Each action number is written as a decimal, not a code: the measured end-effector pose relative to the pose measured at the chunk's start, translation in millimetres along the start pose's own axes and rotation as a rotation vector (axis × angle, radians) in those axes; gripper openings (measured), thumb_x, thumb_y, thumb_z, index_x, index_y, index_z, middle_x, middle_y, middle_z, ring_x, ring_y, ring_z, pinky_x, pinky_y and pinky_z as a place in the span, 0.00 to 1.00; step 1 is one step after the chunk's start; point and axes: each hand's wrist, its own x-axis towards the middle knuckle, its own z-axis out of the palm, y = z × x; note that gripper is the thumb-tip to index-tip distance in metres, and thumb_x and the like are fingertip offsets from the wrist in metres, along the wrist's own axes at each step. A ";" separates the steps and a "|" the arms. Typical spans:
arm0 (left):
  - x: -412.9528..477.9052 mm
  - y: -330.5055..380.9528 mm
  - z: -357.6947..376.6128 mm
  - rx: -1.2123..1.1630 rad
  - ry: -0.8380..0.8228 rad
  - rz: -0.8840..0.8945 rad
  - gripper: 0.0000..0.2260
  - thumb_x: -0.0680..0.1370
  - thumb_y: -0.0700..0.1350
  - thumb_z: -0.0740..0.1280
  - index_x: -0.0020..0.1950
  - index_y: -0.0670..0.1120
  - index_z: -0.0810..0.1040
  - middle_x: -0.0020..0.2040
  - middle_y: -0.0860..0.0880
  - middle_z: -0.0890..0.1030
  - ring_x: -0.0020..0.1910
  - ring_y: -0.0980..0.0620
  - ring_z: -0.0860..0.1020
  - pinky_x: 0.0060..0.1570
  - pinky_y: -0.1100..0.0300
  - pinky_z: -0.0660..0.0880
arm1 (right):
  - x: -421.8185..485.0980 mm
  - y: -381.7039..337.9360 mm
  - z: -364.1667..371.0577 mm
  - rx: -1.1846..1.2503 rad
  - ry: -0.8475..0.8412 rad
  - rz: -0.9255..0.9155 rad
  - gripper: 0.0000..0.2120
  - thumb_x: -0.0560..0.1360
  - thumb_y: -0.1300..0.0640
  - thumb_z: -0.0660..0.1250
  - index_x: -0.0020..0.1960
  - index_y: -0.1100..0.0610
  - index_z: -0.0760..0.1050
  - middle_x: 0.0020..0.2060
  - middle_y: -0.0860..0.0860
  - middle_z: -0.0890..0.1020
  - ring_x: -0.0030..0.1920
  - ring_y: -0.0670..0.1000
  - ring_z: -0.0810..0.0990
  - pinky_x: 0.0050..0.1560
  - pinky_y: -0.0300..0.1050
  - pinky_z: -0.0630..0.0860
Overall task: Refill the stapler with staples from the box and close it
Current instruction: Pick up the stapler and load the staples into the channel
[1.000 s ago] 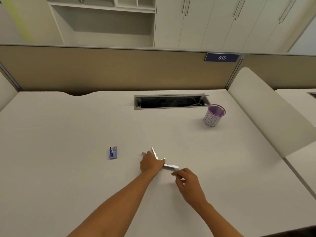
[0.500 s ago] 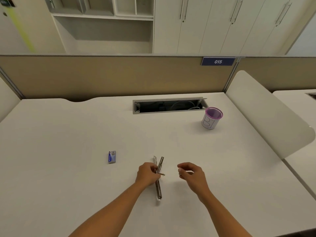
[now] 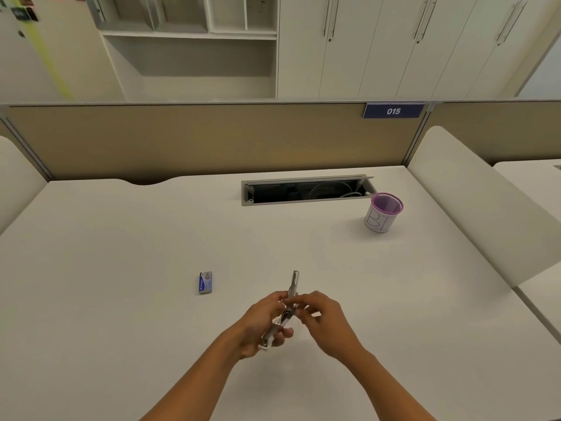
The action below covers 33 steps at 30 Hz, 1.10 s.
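A slim metal stapler [image 3: 294, 284] is swung open nearly flat, its far end pointing away from me above the white desk [image 3: 121, 253]. My left hand [image 3: 264, 323] grips it from the left around its middle and near end. My right hand [image 3: 321, 320] pinches the stapler's middle from the right with thumb and fingertips. What lies inside the channel is hidden by my fingers. The small blue staple box [image 3: 205, 282] lies flat on the desk to the left of my hands, apart from them.
A white cup with a purple rim [image 3: 383, 212] stands at the back right. An open cable slot [image 3: 306, 189] is set into the desk behind. A tan partition [image 3: 182, 138] closes the back; a white divider panel [image 3: 485, 214] stands on the right.
The stapler went from half-folded on the desk to opened out straight and lifted in my left hand. My right hand moved in from the right and now pinches its middle.
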 end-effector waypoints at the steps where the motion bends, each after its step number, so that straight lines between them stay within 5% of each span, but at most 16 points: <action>1: -2.7 1.8 0.7 -0.059 -0.007 -0.012 0.14 0.78 0.50 0.61 0.59 0.46 0.79 0.54 0.41 0.78 0.33 0.47 0.77 0.27 0.62 0.70 | -0.7 -3.2 -0.8 -0.005 0.006 -0.017 0.15 0.77 0.63 0.66 0.54 0.44 0.82 0.45 0.43 0.81 0.46 0.44 0.81 0.47 0.37 0.79; 5: -9.1 7.8 5.0 -0.126 -0.013 0.014 0.19 0.79 0.55 0.56 0.61 0.44 0.75 0.56 0.39 0.75 0.28 0.51 0.71 0.24 0.64 0.67 | -2.4 -12.7 -4.6 -0.031 0.020 -0.078 0.15 0.78 0.63 0.66 0.55 0.45 0.82 0.45 0.41 0.80 0.47 0.42 0.80 0.46 0.34 0.78; 9: -13.9 13.4 7.6 -0.045 0.006 0.026 0.18 0.76 0.54 0.62 0.59 0.42 0.76 0.60 0.38 0.77 0.28 0.51 0.70 0.25 0.64 0.66 | -2.7 -19.1 -10.1 -0.071 0.034 -0.107 0.15 0.77 0.64 0.67 0.54 0.45 0.82 0.44 0.40 0.80 0.46 0.43 0.81 0.48 0.34 0.78; 14: -19.7 18.3 7.3 -0.034 -0.003 0.085 0.19 0.72 0.50 0.65 0.58 0.39 0.79 0.53 0.40 0.75 0.28 0.50 0.72 0.25 0.63 0.67 | -3.8 -31.2 -18.4 0.067 0.169 -0.073 0.18 0.75 0.64 0.69 0.48 0.39 0.81 0.41 0.43 0.85 0.45 0.42 0.83 0.45 0.30 0.76; 19: -22.5 22.7 8.6 0.063 0.052 0.135 0.16 0.76 0.43 0.56 0.53 0.48 0.82 0.52 0.41 0.74 0.28 0.52 0.74 0.25 0.63 0.69 | -1.4 -41.9 -26.6 0.224 0.284 0.030 0.08 0.74 0.63 0.71 0.45 0.51 0.84 0.37 0.44 0.87 0.40 0.45 0.85 0.43 0.38 0.82; 27: -40.8 33.8 23.3 0.239 0.044 0.186 0.14 0.68 0.57 0.59 0.44 0.60 0.84 0.49 0.45 0.75 0.29 0.55 0.75 0.28 0.64 0.71 | -4.8 -59.2 -24.5 0.275 0.312 0.108 0.05 0.72 0.61 0.74 0.43 0.51 0.84 0.39 0.45 0.87 0.39 0.46 0.86 0.46 0.46 0.83; 33: -43.9 30.0 31.3 0.338 0.098 0.227 0.13 0.78 0.57 0.55 0.52 0.57 0.78 0.51 0.46 0.76 0.33 0.55 0.75 0.32 0.64 0.73 | -9.1 -67.4 -20.1 0.176 0.337 0.116 0.06 0.72 0.59 0.74 0.42 0.48 0.84 0.40 0.43 0.86 0.37 0.40 0.85 0.38 0.31 0.77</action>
